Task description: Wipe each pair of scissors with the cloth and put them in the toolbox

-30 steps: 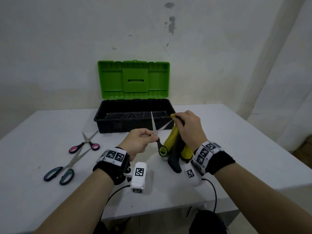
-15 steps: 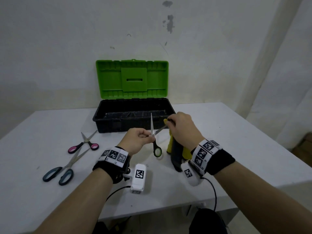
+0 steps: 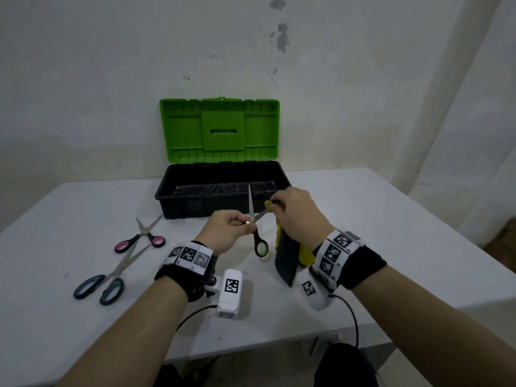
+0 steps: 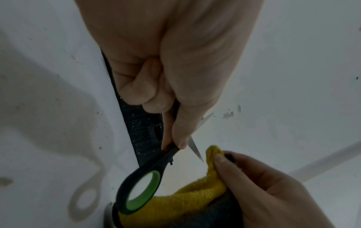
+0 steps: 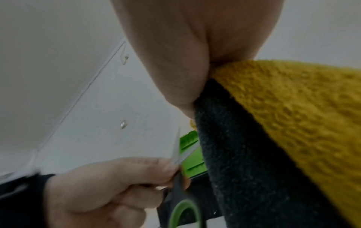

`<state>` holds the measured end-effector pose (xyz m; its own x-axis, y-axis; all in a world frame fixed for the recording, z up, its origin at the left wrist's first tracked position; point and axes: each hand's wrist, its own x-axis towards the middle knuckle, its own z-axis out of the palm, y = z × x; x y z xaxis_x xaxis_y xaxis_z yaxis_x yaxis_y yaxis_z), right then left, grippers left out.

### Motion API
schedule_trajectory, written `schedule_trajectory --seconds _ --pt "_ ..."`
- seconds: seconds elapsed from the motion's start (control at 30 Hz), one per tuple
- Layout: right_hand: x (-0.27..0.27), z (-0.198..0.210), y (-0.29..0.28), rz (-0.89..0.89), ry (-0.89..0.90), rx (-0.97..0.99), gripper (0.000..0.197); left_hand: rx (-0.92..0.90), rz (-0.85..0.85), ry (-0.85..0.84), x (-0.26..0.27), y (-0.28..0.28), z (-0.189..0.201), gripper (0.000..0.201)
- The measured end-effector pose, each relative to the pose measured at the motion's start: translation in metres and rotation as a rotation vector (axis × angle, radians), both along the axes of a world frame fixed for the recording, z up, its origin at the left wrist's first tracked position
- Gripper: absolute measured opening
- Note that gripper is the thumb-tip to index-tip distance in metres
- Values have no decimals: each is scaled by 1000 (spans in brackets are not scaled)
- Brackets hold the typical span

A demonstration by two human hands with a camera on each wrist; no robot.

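Between toolbox (image 3: 178,196) and table edge, mid-air: green-handled scissors (image 3: 255,219) spread open for wiping.

Pinched at the pivot by left hand (image 3: 226,231), thumb and fingers curled round the joint, one blade upright, the other slanting into the yellow-and-black cloth (image 3: 290,255) clenched in right hand (image 3: 296,216). Light and rigid by the look, steel probably slick, points sharp; best gripped at the pivot or the plastic loops, never along the edges. Soft, limp cloth, folding readily over a blade, so safest drawn from pivot toward tip. Still lying on the table (image 3: 391,219) to the left: pink-handled scissors (image 3: 142,237) and larger dark-handled scissors (image 3: 104,279), both apparently awaiting their turn. Toolbox open, no scissors visible inside.
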<state>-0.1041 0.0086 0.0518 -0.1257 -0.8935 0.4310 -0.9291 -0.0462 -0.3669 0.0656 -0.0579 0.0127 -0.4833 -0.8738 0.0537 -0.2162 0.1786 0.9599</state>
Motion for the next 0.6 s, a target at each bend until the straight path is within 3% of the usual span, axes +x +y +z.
schedule_trajectory --seconds 0.1,0.37,0.53,0.6 --pt "13 -14 2 116 41 33 20 41 -39 18 -5 5 3 15" --pt "-27 -9 -4 -143 -45 -5 23 198 -35 26 2 1 0 13" --pt "-27 -5 -1 -92 -96 -70 20 289 -20 67 -3 -2 7 4" --pt "-24 -6 1 -59 -97 -73 18 312 -15 53 -5 -2 7 14"
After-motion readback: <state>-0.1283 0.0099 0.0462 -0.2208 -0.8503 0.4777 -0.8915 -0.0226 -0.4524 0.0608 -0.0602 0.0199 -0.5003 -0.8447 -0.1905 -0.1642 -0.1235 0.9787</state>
